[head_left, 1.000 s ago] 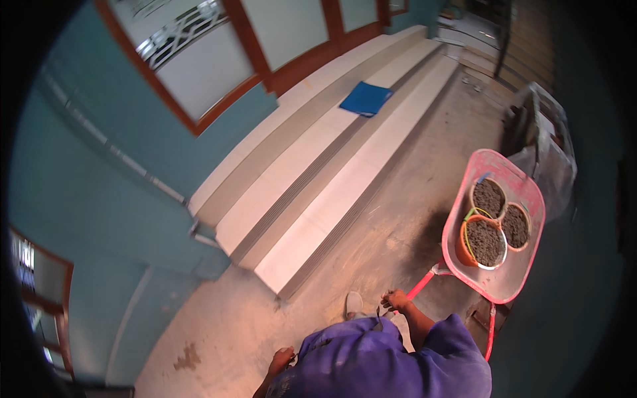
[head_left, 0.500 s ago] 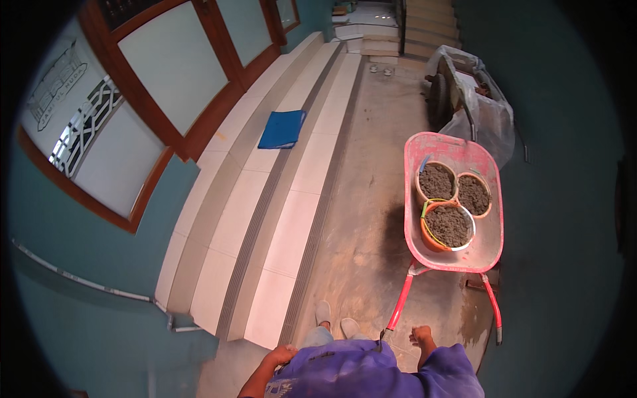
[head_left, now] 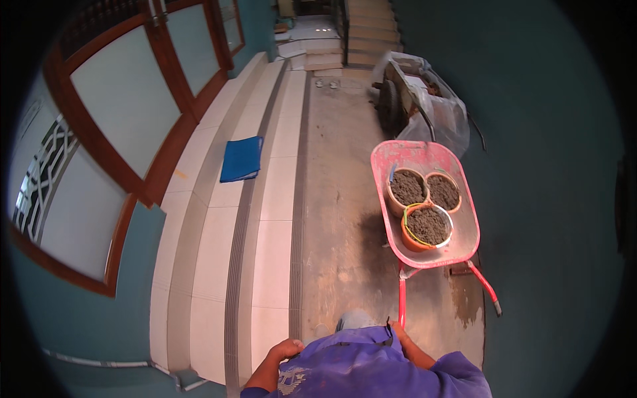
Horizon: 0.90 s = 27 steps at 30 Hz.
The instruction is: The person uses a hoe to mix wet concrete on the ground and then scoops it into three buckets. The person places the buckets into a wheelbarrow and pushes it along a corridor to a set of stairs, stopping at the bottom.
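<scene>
At the left side of my purple shirt, my left hand (head_left: pixel 288 347) is loosely curled, with nothing visible in it. My right hand (head_left: pixel 396 329) is at my front, mostly covered by the shirt, so its fingers are hidden. It is nearest the left handle of a red wheelbarrow (head_left: pixel 468 229); whether it touches the handle I cannot tell. Inside the tray stand an orange bucket (head_left: pixel 413 243) and two pale buckets, one on the left (head_left: pixel 393 203) and one on the right (head_left: pixel 456 203). All three hold grey-brown, crumbly material like damp mortar or soil.
Tiled steps (head_left: pixel 271 239) run along the left, below wood-framed doors (head_left: pixel 126 99). A blue folded sheet or folder (head_left: pixel 241 160) lies on them. Beyond the wheelbarrow stands a cart (head_left: pixel 424 93) partly wrapped in plastic. Stairs (head_left: pixel 371 33) rise at the back; a green wall (head_left: pixel 537 199) borders the right.
My view has turned to the right, so the scene shifts left. My right hand has moved inward to my front, partly behind the shirt. The buckets remain in the wheelbarrow.
</scene>
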### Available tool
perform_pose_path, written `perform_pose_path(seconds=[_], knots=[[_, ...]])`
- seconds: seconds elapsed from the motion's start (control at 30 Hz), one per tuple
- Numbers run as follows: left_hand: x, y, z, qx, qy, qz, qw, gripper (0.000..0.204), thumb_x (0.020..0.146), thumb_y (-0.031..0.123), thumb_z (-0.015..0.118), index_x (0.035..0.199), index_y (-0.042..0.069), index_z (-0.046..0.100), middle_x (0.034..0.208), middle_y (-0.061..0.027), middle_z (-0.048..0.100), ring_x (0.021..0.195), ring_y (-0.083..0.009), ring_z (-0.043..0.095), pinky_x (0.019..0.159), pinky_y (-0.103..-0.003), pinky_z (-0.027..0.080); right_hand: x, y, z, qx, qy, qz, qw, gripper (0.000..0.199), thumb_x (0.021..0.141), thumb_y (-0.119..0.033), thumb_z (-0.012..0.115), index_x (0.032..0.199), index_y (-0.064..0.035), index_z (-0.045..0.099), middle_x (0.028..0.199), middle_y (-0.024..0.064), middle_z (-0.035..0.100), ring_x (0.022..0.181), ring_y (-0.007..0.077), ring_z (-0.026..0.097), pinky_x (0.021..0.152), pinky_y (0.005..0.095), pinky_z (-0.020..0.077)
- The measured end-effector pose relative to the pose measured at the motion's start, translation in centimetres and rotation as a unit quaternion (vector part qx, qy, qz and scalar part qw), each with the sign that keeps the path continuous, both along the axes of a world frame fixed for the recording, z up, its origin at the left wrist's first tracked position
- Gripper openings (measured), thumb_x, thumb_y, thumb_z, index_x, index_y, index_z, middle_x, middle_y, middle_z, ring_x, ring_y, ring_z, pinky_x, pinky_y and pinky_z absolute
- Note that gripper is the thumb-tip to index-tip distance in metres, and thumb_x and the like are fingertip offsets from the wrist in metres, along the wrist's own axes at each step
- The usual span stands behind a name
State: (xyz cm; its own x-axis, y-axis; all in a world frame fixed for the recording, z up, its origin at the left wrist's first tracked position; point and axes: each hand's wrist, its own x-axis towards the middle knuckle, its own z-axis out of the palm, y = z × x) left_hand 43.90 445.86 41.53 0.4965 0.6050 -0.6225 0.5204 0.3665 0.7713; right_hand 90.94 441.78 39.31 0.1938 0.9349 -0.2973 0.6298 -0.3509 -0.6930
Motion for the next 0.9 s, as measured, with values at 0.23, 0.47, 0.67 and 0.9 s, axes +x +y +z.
perform_pose_path(seconds=[0.23,0.47,0.67,0.9], knots=[[0.5,6.6,0.0,-0.030,0.008,-0.023,0.999,0.020,0.080,0.026,0.067,0.086,0.007,0.068,0.076,0.0006,0.063,0.067,-0.0116,0.055,0.062,-0.030,0.046,-0.2,1.7,5.9,-0.114,0.211,-0.346,0.907,0.013,0.082,-0.016,0.063,0.090,-0.0056,0.065,0.075,0.0074,0.064,0.068,0.0190,0.063,0.060,0.0313,0.0500],[2.1,16.6,-0.4,-0.036,-0.048,0.015,0.998,0.016,0.078,0.018,0.068,0.086,0.004,0.066,0.075,-0.0006,0.063,0.066,-0.0116,0.056,0.061,-0.028,0.046,4.0,10.0,3.1,-0.123,0.109,-0.219,0.962,0.024,0.082,-0.027,0.063,0.078,-0.0028,0.065,0.068,0.0078,0.062,0.063,0.0164,0.060,0.056,0.0348,0.0469],[6.7,26.9,7.0,-0.059,-0.022,0.067,0.996,0.013,0.077,0.015,0.068,0.085,0.005,0.066,0.075,-0.0016,0.064,0.066,-0.0125,0.056,0.061,-0.028,0.046,5.8,26.8,11.3,0.022,0.097,-0.124,0.987,0.032,0.085,-0.031,0.060,0.070,-0.0031,0.064,0.064,0.0057,0.062,0.059,0.0159,0.057,0.052,0.0353,0.0460],[14.5,39.1,16.3,-0.037,0.022,0.024,0.999,0.013,0.078,0.016,0.070,0.084,0.006,0.064,0.074,-0.0005,0.061,0.061,-0.0118,0.053,0.053,-0.026,0.043,13.0,33.7,23.1,0.015,0.286,-0.347,0.893,0.021,0.089,-0.029,0.058,0.081,-0.0102,0.059,0.067,0.0017,0.062,0.057,0.0109,0.058,0.050,0.0282,0.0478]])
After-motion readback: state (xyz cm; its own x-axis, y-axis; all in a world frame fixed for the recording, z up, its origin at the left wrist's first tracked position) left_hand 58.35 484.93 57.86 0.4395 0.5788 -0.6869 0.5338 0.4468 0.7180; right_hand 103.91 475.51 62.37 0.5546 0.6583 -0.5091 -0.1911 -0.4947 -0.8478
